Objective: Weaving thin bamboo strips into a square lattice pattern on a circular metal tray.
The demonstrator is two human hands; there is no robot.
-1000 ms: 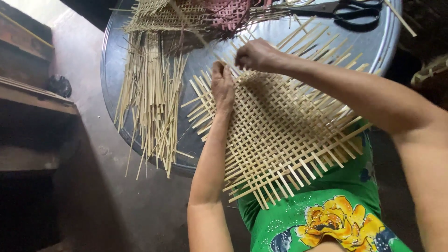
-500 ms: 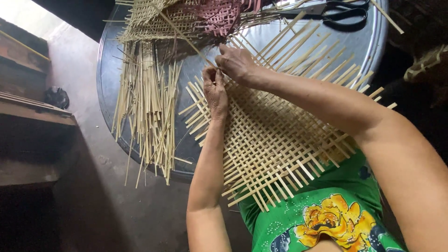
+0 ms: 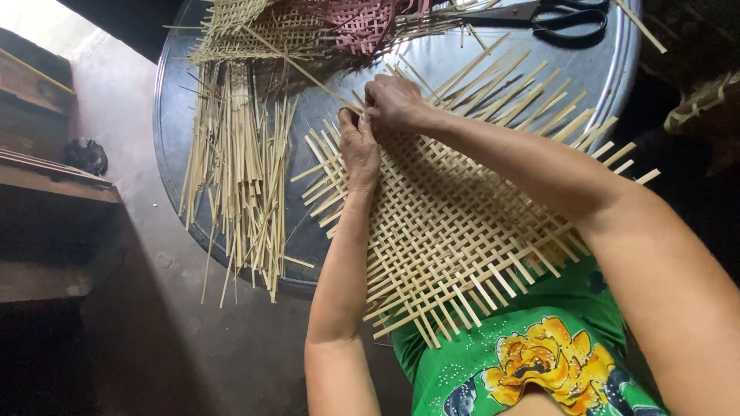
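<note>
A partly woven mat of pale bamboo strips [image 3: 470, 223] lies across my lap and onto a round metal tray [image 3: 462, 62]. My left hand [image 3: 358, 148] presses flat on the mat's far left edge, fingers pinching a strip end. My right hand [image 3: 393, 100] is just beyond it, fingers closed on a long thin bamboo strip [image 3: 301, 69] that runs off toward the upper left. Both hands touch at the mat's far corner.
A loose bundle of bamboo strips [image 3: 239, 169] lies on the tray's left side. Finished woven pieces, pale and pink [image 3: 362, 23], are piled at the tray's far edge beside black scissors [image 3: 555, 15]. Wooden steps [image 3: 38, 177] stand at left.
My right hand has drawn back from the mat's far edge to meet the left hand. Both now pinch at the same corner; the camera has shifted slightly.
</note>
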